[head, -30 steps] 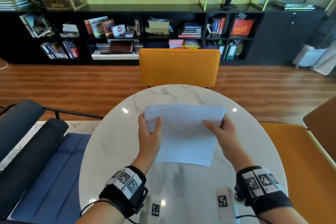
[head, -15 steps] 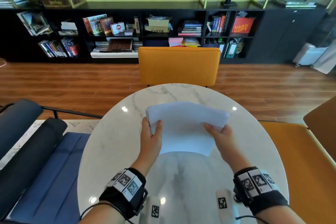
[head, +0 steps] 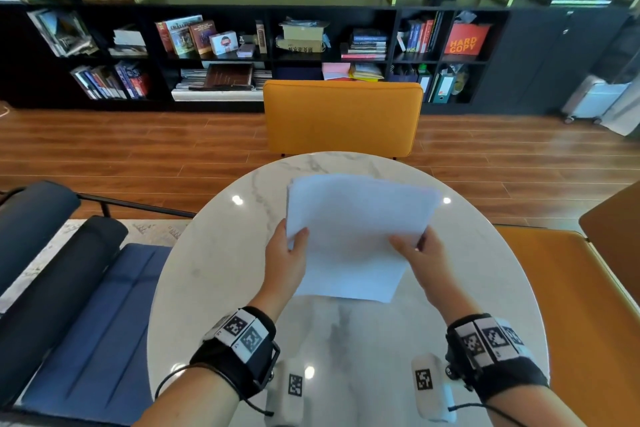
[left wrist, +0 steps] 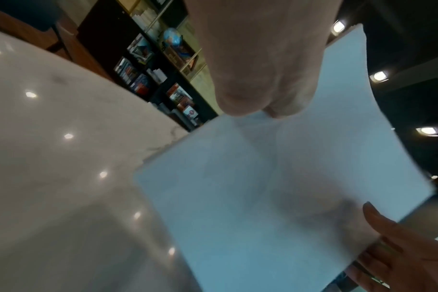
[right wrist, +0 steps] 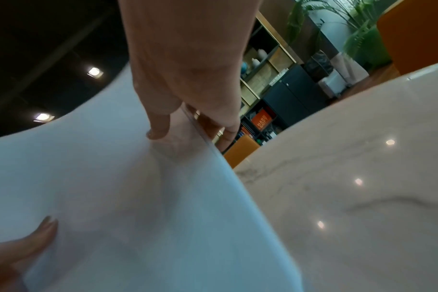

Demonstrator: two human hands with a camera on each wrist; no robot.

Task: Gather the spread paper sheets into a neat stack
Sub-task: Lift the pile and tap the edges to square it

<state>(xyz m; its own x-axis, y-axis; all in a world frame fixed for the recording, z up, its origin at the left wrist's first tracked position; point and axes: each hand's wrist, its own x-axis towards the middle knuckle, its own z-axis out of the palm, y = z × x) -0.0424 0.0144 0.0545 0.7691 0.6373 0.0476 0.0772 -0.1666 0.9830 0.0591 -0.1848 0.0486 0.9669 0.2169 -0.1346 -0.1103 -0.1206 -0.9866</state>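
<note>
Paper sheets (head: 353, 236) above round marble table (head: 214, 288), bookshelves (head: 221, 45) behind.

The paper sheets (head: 353, 236) hide the fingers of both hands behind them; how many sheets, I cannot tell. Their far edge looks blurred.

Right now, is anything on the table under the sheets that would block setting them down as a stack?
Nothing visible. Both the left hand and right hand grip the sheets above bare table; the patch directly beneath is hidden.
</note>
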